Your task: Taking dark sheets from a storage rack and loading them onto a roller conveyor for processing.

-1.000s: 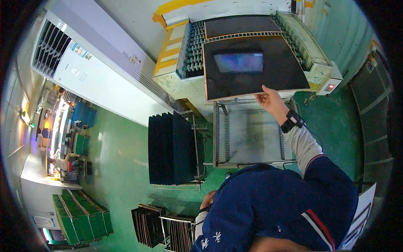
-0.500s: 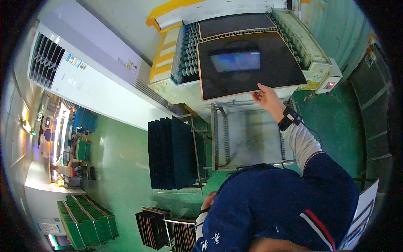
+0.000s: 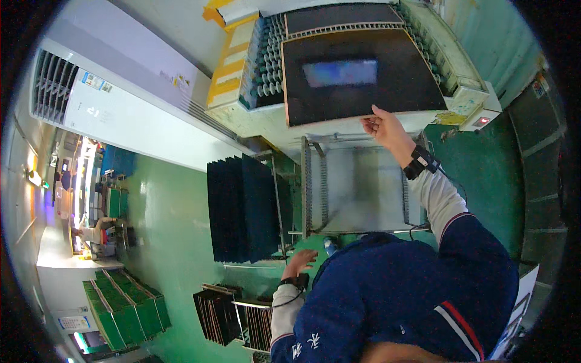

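A large black panel (image 3: 357, 91) with a thin copper-coloured rim lies on the roller conveyor (image 3: 266, 81), its near edge jutting past the end. My right hand (image 3: 384, 130) is closed on that near edge, thumb on top and fingers beneath. A second black panel (image 3: 339, 20) lies behind it on the rollers. Below the jutting edge stands a metal rack (image 3: 357, 181) with toothed sides. My left hand (image 3: 301, 263) hangs low beside my body, fingers stretched out and holding nothing. It is near the rack of upright dark panels (image 3: 242, 209).
More upright panels (image 3: 216, 314) stand in smaller racks at the lower left. A tall white air conditioner (image 3: 139, 121) leans across the left of the picture. Green boards (image 3: 124, 308) are stacked further off. A small box with a red display (image 3: 481, 121) sits at the conveyor's right corner.
My left hand has come out from beside my body, forward and into fuller view. My right hand keeps its hold on the panel's edge. The whole view has shifted slightly.
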`<state>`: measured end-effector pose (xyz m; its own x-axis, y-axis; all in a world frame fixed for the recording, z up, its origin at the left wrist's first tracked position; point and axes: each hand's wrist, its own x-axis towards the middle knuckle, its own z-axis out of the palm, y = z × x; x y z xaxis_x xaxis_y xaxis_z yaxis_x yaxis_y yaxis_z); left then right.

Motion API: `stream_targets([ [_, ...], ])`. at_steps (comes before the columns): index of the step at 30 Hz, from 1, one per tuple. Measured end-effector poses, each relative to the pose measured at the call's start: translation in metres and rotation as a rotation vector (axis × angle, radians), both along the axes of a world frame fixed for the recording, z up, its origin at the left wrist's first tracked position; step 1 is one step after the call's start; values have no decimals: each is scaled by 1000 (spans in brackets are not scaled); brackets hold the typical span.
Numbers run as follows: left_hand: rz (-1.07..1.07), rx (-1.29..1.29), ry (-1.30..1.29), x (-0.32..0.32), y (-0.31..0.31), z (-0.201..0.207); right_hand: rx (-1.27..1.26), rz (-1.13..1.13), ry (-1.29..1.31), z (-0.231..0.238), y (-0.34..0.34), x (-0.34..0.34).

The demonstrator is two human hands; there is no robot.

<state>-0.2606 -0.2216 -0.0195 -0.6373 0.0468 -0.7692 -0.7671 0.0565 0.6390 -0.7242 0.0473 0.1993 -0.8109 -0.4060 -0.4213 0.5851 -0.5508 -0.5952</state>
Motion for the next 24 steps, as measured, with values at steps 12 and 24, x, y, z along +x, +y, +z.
stream_targets([
  [12,61,-50,-81,-99,88,31,566,466,153,-84,-14,-7],
  [24,39,-589,43,-97,123,16,808,772,230,-182,-114,-55],
])
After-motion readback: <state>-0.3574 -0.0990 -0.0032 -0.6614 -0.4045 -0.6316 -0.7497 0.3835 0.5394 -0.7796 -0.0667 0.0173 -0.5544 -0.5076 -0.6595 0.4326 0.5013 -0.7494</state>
